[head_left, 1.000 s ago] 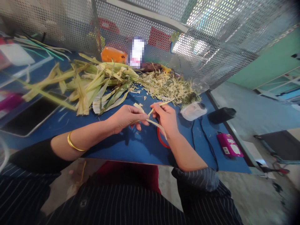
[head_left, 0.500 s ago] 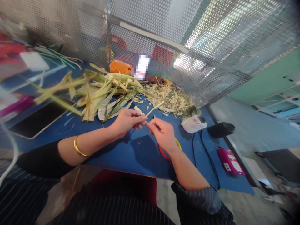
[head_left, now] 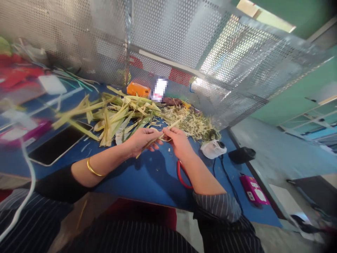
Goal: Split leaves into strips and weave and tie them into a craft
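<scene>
My left hand (head_left: 145, 140) and my right hand (head_left: 177, 140) meet over the table, fingertips almost touching. Both pinch a thin, pale leaf strip (head_left: 144, 149); one end trails below my left fingers and another part points up past my right hand. Just beyond the left hand lies a heap of long yellow-green leaves (head_left: 105, 123). A pile of finely shredded leaf bits (head_left: 196, 123) spreads behind the right hand. Under my right wrist is a red ring-shaped thing (head_left: 180, 175), partly hidden by the arm.
On the blue table (head_left: 158, 182) are a dark-screened tablet (head_left: 59, 144) at left, an orange packet (head_left: 138, 90), a white-wrapped object (head_left: 213, 149), a black cylinder (head_left: 241, 155) and a magenta box (head_left: 253, 189). Perforated metal panels (head_left: 168, 35) rise behind. Black cords run at right.
The strip has shifted in my fingers, its end now hanging lower left past my left hand. My right hand has moved up against the left. The view has tilted slightly.
</scene>
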Available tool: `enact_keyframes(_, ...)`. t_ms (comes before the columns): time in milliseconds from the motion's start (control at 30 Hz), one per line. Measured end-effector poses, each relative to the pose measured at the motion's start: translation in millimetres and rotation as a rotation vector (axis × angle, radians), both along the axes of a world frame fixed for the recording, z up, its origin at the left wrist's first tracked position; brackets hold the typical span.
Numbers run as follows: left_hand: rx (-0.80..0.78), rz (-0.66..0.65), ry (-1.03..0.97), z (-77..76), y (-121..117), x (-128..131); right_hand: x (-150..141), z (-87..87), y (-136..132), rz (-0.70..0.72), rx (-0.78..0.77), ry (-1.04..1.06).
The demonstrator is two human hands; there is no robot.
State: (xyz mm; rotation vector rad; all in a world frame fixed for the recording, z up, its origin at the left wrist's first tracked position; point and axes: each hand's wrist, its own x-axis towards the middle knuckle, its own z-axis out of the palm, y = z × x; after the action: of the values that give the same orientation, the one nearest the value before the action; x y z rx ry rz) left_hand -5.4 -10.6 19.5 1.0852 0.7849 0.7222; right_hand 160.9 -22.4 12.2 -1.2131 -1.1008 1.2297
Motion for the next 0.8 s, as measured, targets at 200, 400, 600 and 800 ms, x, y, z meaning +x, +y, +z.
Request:
enact_keyframes(200,0.044,0.014,0.045,-3.3,12,-9,-19,3.0,18,-0.106,0.133,-0.073)
enact_keyframes(400,-0.105,0.178,-0.023,-9.9,13,-13,-12,-14.5,19,-0.312,0.242,-0.259)
enact_keyframes(600,-0.067,0.252,-0.181,-7.5,12,-19,-25,-10.6,-4,-0.183,0.611,-0.813)
enact_keyframes(800,-0.028,0.296,-0.187,-8.4,8,-17,-40,-13.1,-13,-0.032,0.458,-0.649)
